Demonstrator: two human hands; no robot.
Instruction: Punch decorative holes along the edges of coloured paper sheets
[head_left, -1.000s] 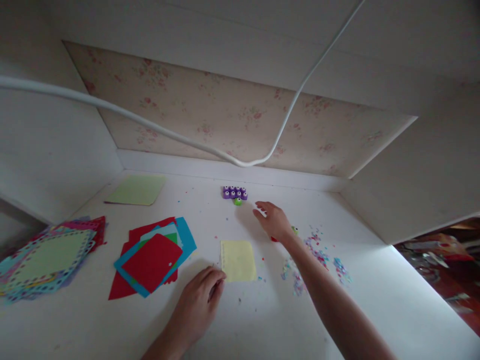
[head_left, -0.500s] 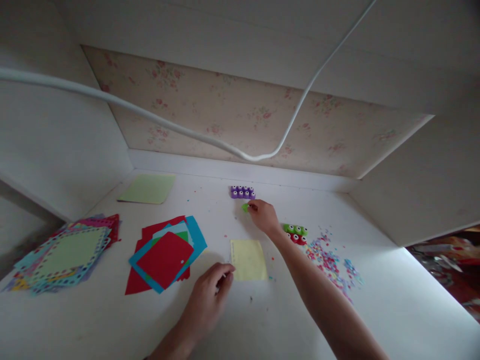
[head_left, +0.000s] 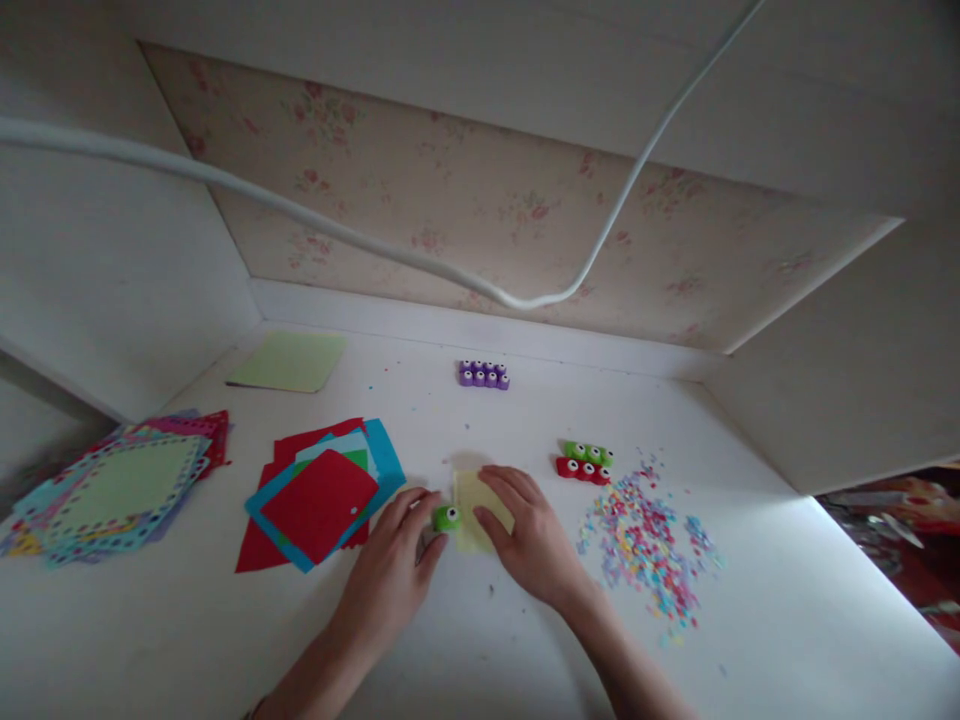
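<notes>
A small green craft punch (head_left: 445, 519) with a white-and-black button stands at the left edge of a pale yellow paper sheet (head_left: 471, 538). My left hand (head_left: 390, 560) has its thumb and forefinger around that punch from the left. On the yellow sheet lies my right hand (head_left: 529, 535), fingers flat over its upper right part and the thumb apart. Part of the sheet is hidden under these fingers. Whether the sheet's edge sits inside the punch cannot be made out.
Purple punches (head_left: 484, 376) stand at the back. Green punches (head_left: 589, 454) and red punches (head_left: 583, 470) are to the right, beside scattered confetti (head_left: 652, 545). Coloured sheets (head_left: 319, 505), punched sheets (head_left: 135, 490) and a pale green stack (head_left: 289, 361) lie left. A white cable (head_left: 517, 300) hangs in front.
My right hand has come from near the purple punches down onto the yellow sheet. The green punch it held is now at my left hand by the sheet's left edge.
</notes>
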